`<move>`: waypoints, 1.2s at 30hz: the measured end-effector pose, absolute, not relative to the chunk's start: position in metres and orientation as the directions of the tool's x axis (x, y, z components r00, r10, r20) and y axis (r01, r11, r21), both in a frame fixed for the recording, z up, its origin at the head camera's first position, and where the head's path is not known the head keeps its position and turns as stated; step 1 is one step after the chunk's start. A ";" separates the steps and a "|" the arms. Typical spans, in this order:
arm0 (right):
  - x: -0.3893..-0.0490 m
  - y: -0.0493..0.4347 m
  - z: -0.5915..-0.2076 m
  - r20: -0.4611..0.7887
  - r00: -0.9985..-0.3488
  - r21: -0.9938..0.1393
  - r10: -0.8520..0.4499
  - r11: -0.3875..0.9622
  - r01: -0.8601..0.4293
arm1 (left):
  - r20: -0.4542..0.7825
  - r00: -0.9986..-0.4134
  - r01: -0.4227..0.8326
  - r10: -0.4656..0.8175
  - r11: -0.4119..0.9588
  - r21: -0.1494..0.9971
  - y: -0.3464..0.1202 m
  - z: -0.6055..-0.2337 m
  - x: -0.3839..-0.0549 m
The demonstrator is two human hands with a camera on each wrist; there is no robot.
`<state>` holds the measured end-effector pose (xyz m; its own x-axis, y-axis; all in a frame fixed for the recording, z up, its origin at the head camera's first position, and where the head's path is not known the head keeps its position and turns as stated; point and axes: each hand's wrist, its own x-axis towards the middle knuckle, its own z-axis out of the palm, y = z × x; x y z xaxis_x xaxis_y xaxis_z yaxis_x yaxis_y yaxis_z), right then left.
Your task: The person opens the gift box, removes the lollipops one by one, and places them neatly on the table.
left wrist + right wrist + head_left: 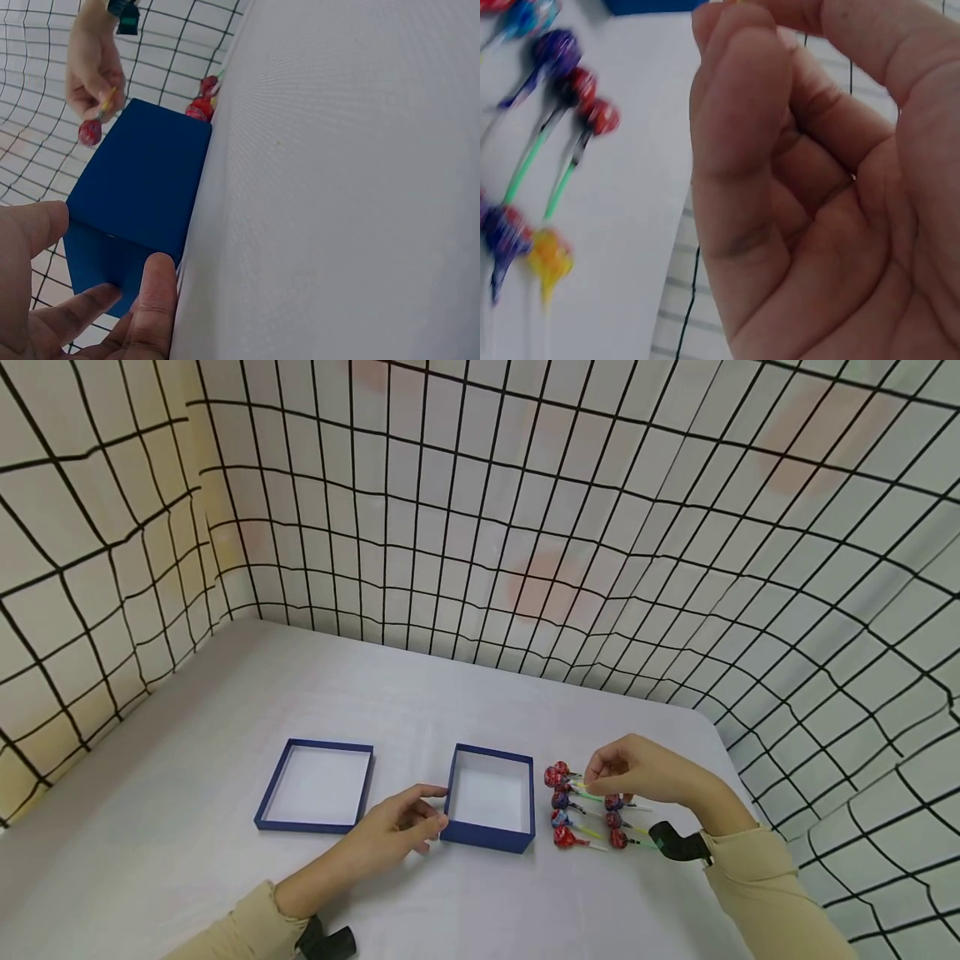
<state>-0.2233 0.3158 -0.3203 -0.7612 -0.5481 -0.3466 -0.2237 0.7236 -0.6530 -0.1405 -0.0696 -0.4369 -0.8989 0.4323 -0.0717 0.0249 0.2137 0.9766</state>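
Note:
In the head view my right hand (637, 768) is above the lollipops, pinching the yellow stick of a red-wrapped lollipop (90, 132) between thumb and fingertips. The candy end points toward the box, as the left wrist view shows. An open blue box (487, 837) with a white inside stands between my hands. My left hand (390, 827) is at its left side, fingertips touching the wall near the front corner. Under and beside the right hand lie several wrapped lollipops (564, 837) in two rough columns. The right wrist view shows a yellow lollipop (550, 257) among them.
A shallow blue lid (300, 827), its white inside facing up, lies left of the box. All stand on a white-covered table (480, 910). Black grid netting (465, 527) over white cloth rises behind the table and along both sides.

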 end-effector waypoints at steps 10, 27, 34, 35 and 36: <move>-0.208 0.377 -0.338 -0.377 -0.749 -0.719 -0.544 0.682 -0.133 | -0.081 -0.900 0.020 0.429 0.224 0.974 -0.069 -0.437 -0.141; -0.188 0.427 -0.374 -0.470 -0.678 -0.780 -0.564 0.625 0.021 | -0.103 -0.897 0.012 0.431 0.255 0.967 -0.070 -0.438 -0.143; -0.184 0.432 -0.383 -0.470 -0.668 -0.782 -0.577 0.623 0.012 | -0.095 -0.894 0.021 0.438 0.253 0.967 -0.071 -0.438 -0.143; -0.184 0.432 -0.384 -0.469 -0.668 -0.780 -0.578 0.625 0.008 | -0.093 -0.894 0.023 0.439 0.252 0.967 -0.071 -0.438 -0.143; -0.183 0.432 -0.385 -0.470 -0.670 -0.777 -0.574 0.629 0.006 | -0.092 -0.893 0.025 0.440 0.252 0.967 -0.071 -0.438 -0.143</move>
<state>-0.1833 0.4318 -0.3847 -0.6704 -0.5744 -0.4698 0.0057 0.6291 -0.7773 -0.1431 -0.0709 -0.4381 -0.8932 0.4402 -0.0916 0.0249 0.2518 0.9675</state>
